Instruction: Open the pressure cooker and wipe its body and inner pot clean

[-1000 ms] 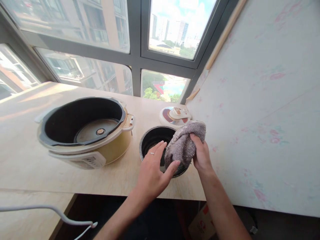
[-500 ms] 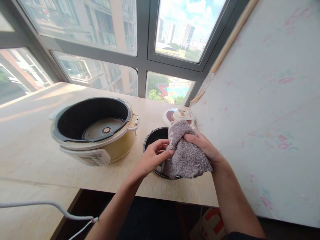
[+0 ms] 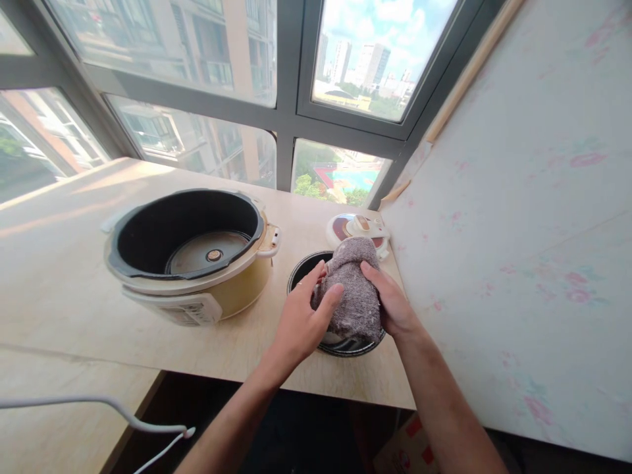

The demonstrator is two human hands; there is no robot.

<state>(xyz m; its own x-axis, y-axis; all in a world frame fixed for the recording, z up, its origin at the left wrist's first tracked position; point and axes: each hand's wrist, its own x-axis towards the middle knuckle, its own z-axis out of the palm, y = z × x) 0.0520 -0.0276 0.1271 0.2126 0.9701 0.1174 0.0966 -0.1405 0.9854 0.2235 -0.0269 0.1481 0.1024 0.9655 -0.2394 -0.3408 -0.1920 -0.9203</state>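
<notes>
A folded grey-brown cloth (image 3: 353, 293) hangs over a black inner pot (image 3: 345, 349). My right hand (image 3: 392, 299) grips the cloth from its right side, thumb on the front and the other fingers hidden behind. My left hand (image 3: 306, 313) is at the cloth's left edge, its thumb and index finger spread apart; some of its fingertips are hidden by the cloth. The cloth covers much of the pot's mouth. Left of my hands stands a pressure cooker body (image 3: 241, 289), lidless, with a dark interior and a round metal plate at its bottom.
Behind the pot, a white and brown lid (image 3: 340, 227) lies near the floral wall (image 3: 518, 230). A white cable (image 3: 99, 400) crosses the lower left. The wooden tabletop (image 3: 237, 352) runs to the windows, and a cardboard box (image 3: 407, 447) sits below its front edge.
The cloth has been folded into a smaller bundle, its loose lower right part drawn in. My right hand has moved left, and my left hand's thumb and fingers have spread.
</notes>
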